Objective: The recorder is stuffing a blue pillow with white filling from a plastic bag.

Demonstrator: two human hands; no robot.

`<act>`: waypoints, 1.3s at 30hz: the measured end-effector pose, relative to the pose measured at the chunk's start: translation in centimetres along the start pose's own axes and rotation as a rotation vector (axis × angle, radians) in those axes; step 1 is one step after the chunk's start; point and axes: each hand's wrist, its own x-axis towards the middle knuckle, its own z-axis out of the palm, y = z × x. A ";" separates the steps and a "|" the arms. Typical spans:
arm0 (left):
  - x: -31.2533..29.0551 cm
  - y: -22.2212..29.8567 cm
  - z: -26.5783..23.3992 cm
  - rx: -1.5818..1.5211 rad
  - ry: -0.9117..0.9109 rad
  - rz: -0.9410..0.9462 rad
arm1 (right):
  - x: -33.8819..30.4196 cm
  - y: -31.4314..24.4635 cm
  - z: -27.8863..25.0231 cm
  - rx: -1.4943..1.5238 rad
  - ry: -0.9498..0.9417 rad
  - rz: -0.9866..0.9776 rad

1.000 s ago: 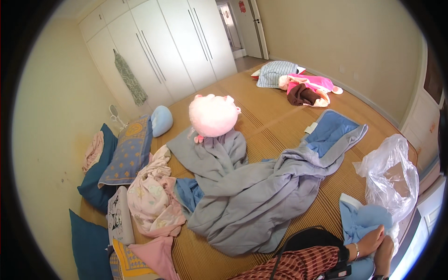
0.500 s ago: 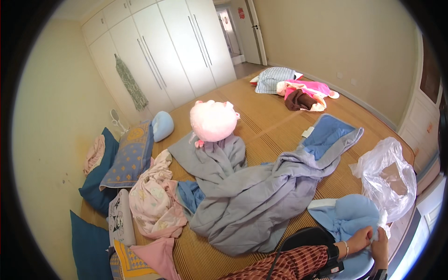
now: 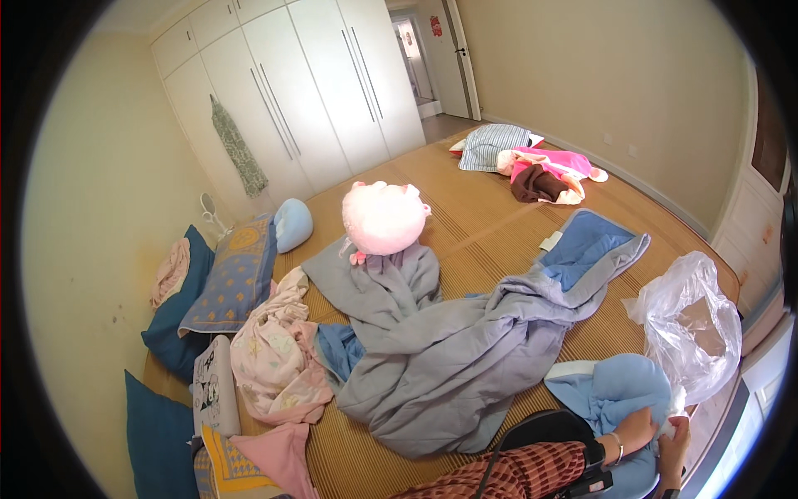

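A light blue soft cloth piece [image 3: 619, 389] with a rounded, puffed part and a pale edge lies at the bed's lower right. My left hand [image 3: 635, 431], wearing a thin bracelet, has its fingers closed on the cloth near a white fluffy bit [image 3: 675, 402]. Just to its right, my right hand [image 3: 675, 447] pinches the same piece by that white edge. Its fingertips are partly hidden, and the two hands stand a little apart. My left sleeve is checked and reddish brown.
A crumpled clear plastic bag [image 3: 688, 324] sits beyond my hands. Mid-bed lies a bunched grey quilt [image 3: 465, 358] with a pink plush toy [image 3: 384, 218] at its far end. Pillows, including a blue patterned pillow [image 3: 233, 279], and a pale pink blanket [image 3: 270, 366] line the left side.
My hands have moved slightly apart: the left a little left and down, the right lower. The light blue cloth has shifted slightly with them. The view has tilted a touch.
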 end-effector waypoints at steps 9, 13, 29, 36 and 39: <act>-0.2 -0.5 1.7 0.120 -0.071 0.085 | -0.7 -1.7 0.6 -0.360 0.153 -0.334; -0.5 0.5 1.1 0.146 -0.044 0.126 | -0.5 -2.0 0.2 -0.384 0.150 -0.222; -5.0 0.8 -2.7 -0.053 -0.370 0.266 | -2.0 -2.4 2.2 0.918 -0.677 0.769; -4.0 0.7 -3.2 -0.227 -0.259 0.216 | -1.6 -9.3 1.0 0.010 -0.456 0.415; -3.1 0.1 -3.3 -0.269 -0.284 0.210 | -2.4 -11.0 -1.2 -0.359 -0.462 -0.006</act>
